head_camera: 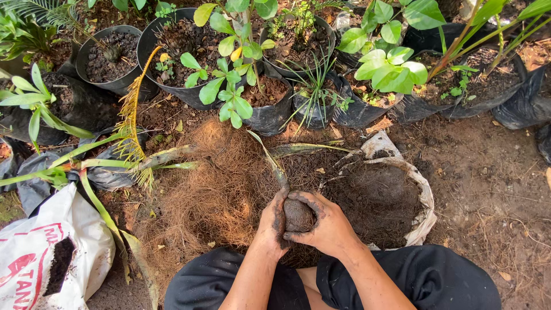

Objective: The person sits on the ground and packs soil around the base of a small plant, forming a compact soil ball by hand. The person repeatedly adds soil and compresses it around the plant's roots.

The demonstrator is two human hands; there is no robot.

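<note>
The person's knees (pixel 321 284), in black cloth, sit lowest in view, with both bare forearms reaching forward between them. The left hand (pixel 274 221) and right hand (pixel 326 227), both smeared with dark soil, are cupped together around a round soil ball (pixel 298 214), fingers curled and pressed against it from either side. A thin green stem (pixel 270 158) rises out of the ball and leans away toward the pots. The ball sits at the near edge of an open white sack (pixel 425 195) filled with dark soil, and just left of it lies a spread of brown fibre (pixel 212 183). Further left a white printed bag (pixel 34 258) spills black soil, beside a fallen yellowing frond (pixel 132 123). Black pots (pixel 172 57) and grow bags with leafy plants (pixel 232 74) line the far side on bare earth.
</note>
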